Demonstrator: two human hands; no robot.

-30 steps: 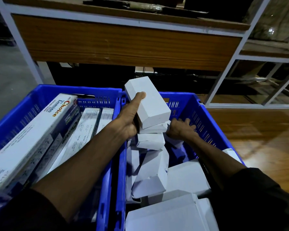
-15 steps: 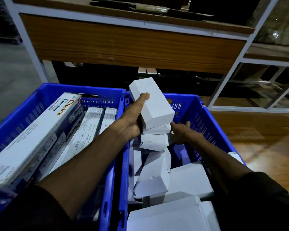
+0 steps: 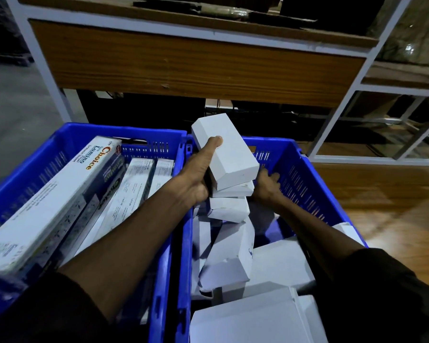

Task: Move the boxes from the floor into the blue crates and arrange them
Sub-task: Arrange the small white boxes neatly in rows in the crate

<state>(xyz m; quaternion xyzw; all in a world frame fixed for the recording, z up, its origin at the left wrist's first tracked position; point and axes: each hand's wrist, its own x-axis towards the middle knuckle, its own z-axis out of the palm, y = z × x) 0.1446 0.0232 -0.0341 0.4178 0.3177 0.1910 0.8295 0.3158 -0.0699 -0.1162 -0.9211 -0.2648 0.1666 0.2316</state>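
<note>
Two blue crates sit side by side on the floor, walls touching. The left crate is packed with long flat boxes lying lengthwise, the top one a white and dark "Choice Lumino" box propped up along the left wall, with a few plainer long boxes beside it. The left hand reaches over the shared wall and has its grip closed on a small white box, thumb up the near face, holding it tilted above the right crate. That crate is a jumble of white boxes, some flat, some leaning, a couple stacked right under the held one. The right hand is down inside near the far right wall; its fingers are curled, but I can't tell if its grip has anything in it. Behind both crates stands a wood-panelled shelf unit with a white frame.
</note>
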